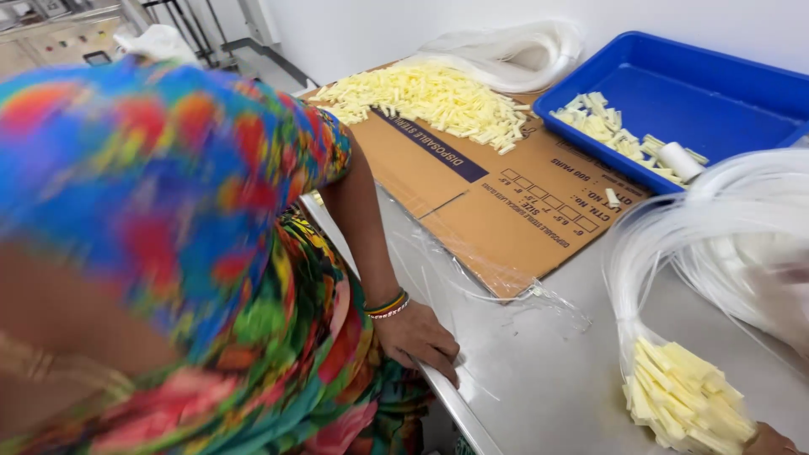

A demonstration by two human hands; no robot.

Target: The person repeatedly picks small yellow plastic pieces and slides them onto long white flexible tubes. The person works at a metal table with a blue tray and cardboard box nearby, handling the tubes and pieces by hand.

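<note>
My hands: right point(771, 440) barely showing beside the yellow-tipped tube bundle point(687, 396), grip unreadable, left unseen; co-worker's hand point(417, 337) on surface point(539, 379) edge; cardboard point(506, 202), blue tray point(699, 93) beyond.

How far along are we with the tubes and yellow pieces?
Looks done: one bundle of clear tubes carries yellow end pieces. In hand: that bundle lies by the person's hand, which is barely in view, so the grip is unclear. Left: a big loose pile of yellow pieces on the cardboard, more in the blue tray, and another tube coil.
</note>
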